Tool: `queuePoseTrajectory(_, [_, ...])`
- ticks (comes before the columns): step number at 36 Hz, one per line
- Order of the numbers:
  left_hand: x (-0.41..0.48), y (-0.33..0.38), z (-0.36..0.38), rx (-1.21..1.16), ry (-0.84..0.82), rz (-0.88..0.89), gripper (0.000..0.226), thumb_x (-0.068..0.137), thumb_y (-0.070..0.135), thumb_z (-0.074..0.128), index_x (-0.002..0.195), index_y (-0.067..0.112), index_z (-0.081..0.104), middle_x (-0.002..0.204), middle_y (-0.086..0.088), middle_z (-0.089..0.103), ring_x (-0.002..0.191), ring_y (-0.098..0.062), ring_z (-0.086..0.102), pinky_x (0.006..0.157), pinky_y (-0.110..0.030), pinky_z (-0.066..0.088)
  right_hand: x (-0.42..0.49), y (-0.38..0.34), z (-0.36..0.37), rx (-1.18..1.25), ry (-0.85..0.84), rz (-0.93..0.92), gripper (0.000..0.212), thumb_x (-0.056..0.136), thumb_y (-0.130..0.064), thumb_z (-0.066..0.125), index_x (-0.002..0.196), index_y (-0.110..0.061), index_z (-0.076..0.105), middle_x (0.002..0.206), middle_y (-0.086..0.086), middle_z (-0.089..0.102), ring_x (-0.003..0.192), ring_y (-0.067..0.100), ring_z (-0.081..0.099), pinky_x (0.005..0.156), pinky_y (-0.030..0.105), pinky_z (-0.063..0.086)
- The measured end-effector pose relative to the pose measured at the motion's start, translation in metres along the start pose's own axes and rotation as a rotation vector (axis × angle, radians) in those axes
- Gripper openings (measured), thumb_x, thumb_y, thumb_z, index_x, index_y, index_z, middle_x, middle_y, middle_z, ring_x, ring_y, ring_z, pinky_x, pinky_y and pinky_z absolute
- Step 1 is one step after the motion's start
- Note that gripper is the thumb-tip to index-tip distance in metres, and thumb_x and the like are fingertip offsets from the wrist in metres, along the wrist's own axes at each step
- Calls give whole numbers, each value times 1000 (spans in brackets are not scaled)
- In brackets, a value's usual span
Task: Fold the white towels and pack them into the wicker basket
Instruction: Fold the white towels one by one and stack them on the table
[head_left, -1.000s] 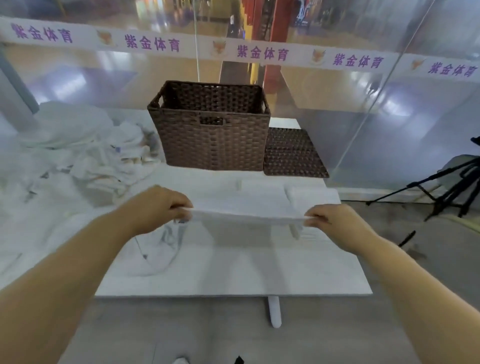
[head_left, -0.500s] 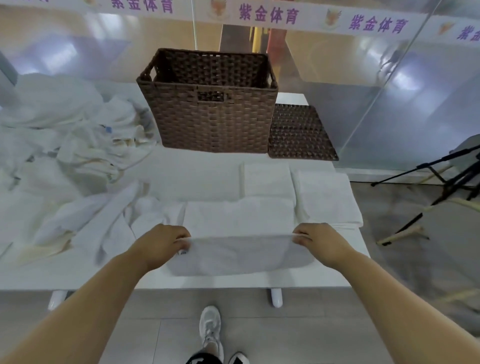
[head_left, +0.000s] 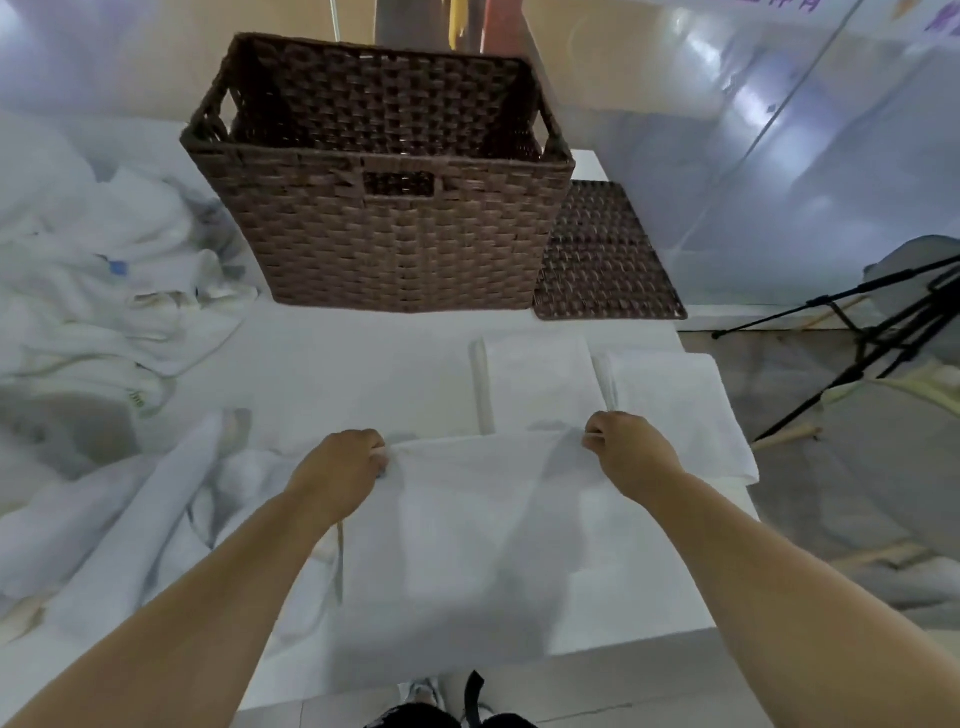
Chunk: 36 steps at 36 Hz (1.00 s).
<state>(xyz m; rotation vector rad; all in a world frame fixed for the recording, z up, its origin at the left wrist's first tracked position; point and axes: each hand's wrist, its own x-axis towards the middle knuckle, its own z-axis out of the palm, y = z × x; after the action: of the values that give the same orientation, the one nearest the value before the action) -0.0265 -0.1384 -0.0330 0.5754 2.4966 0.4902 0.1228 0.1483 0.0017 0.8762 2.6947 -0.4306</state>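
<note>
Soft white cloth, rough brown wicker, smooth worktop.

Front towel (head_left: 467, 519): thin white cloth, matt, soft, faint creases. Folded towels (head_left: 540, 374): same matt cloth, lying flat & smooth. Towel heap (head_left: 104, 291): same cloth, rumpled, some pieces w/ yellowish edging. Wicker basket (head_left: 384, 228): dark brown woven strips, rough, bumpy, slight sheen. Woven panel (head_left: 602, 260): same brown weave, coarse texture. Worktop (head_left: 337, 353): white, smooth, matt. Glass wall (head_left: 779, 130): glossy, v. reflective. Tripod (head_left: 883, 322): black, matt-looking; material can't tell. Floor (head_left: 649, 691): grey, smooth, dull.

White table (head_left: 337, 364): wicker basket (head_left: 395, 234), towels (head_left: 540, 379) (lid (head_left: 602, 254) beside)
</note>
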Motion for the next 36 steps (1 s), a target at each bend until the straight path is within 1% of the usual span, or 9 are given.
queuePoseTrajectory(3, [19,-4,8,36,-41,28,15,90,17,54,100,13,64,101,-5,61,88,-20,54,71,-25,38,10,-1,7,-45,-22,-2,19,99,-21,46,108,-14,62,105,2,58,97,22,56,73,28,42])
queuePoseTrajectory(9, [40,-12,16,156,-90,105,12,90,25,52,88,17,61,97,-1,52,101,-25,52,84,-28,38,24,0,19,-160,-7,-66,21,98,-20,45,110,-14,61,124,1,48,114,23,43,88,31,43])
queuePoseTrajectory(13, [44,-13,18,192,-144,111,30,92,36,54,115,16,59,123,-2,47,119,-25,40,99,-31,36,30,0,18,-151,-70,-113,15,96,-21,47,100,-16,61,126,1,48,120,23,40,95,36,41])
queuePoseTrajectory(20, [46,-4,14,254,-239,122,36,90,45,54,120,25,57,131,2,42,122,-21,38,99,-34,32,33,5,13,-116,-235,-153,8,94,-26,51,87,-22,50,101,-5,48,99,17,46,82,29,40])
queuePoseTrajectory(24, [47,-2,10,249,-297,115,39,90,45,53,122,22,57,130,-1,44,118,-21,44,98,-34,37,35,9,12,-118,-262,-170,10,96,-27,50,86,-23,48,98,-8,44,87,14,45,76,28,39])
queuePoseTrajectory(27, [48,-4,8,233,-369,102,37,89,45,55,118,23,59,123,0,45,110,-19,49,94,-32,41,37,11,9,-153,-290,-181,12,96,-28,49,96,-20,59,103,-6,48,86,14,47,78,29,43])
queuePoseTrajectory(30, [49,-4,8,215,-395,115,16,88,43,59,84,27,59,100,3,50,92,-16,53,78,-29,43,38,11,8,-189,-317,-191,19,97,-27,49,105,-16,63,112,-4,51,89,16,50,81,31,45])
queuePoseTrajectory(32, [49,-2,8,213,-390,115,27,87,42,60,67,30,47,81,7,49,79,-14,51,66,-27,36,38,10,6,-212,-328,-205,21,97,-27,48,108,-16,63,115,-3,52,93,18,53,83,32,46])
queuePoseTrajectory(36, [45,0,6,245,-343,105,37,84,45,62,60,24,45,67,7,48,66,-12,47,57,-26,28,37,9,-2,-254,-347,-203,25,98,-28,47,114,-18,63,115,-2,58,102,22,56,86,31,46])
